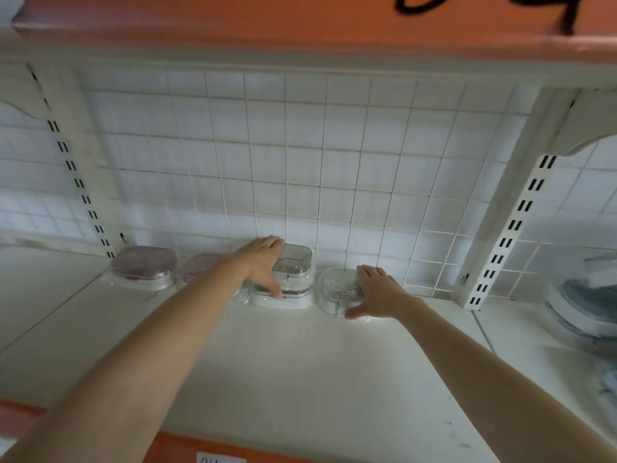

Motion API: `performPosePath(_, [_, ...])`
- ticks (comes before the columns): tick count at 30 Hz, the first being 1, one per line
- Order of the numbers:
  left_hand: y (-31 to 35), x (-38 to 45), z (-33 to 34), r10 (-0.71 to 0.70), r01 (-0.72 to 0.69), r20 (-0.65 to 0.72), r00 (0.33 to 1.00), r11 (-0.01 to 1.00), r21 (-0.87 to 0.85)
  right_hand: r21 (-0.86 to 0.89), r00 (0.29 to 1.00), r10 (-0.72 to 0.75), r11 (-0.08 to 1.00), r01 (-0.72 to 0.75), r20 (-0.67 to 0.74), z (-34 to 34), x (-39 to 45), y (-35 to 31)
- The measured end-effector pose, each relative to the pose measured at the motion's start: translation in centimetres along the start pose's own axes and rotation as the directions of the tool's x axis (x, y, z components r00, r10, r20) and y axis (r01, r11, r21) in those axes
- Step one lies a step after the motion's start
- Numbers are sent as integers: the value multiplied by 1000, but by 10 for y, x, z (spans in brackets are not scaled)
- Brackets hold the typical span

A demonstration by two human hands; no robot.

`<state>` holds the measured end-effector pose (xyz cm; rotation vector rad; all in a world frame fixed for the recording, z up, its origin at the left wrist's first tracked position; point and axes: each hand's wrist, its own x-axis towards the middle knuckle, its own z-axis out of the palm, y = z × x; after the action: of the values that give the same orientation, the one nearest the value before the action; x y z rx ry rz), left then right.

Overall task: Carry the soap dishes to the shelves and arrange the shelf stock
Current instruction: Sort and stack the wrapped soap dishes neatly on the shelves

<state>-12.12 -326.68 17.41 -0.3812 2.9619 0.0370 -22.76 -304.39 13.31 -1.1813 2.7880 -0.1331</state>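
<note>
Clear-plastic stacked soap dishes [293, 279] sit gripped under the left hand [263, 262], while the right hand [375, 292] lies flat-fingered on the single dish [337, 289] just beside them.

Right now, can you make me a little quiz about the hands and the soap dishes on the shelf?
1. True or false: the left hand grips a stack of two clear soap dishes.
2. Which hand rests on the single clear soap dish?
3. What colour are the two dishes at the left end of the row: A green, B purple, C yellow?

Key: 1 true. 2 the right hand. 3 B.
</note>
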Motion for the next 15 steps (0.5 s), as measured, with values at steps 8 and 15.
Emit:
performPosePath(8, [8,-11,7,-5,13,-127,992,998,62,-11,999,5,1000,-4,36,0,-15,-6])
performPosePath(15, [37,-46,6,-12,30,-177,984,995,100,-15,995,-55,998,57,87,0,-56,0])
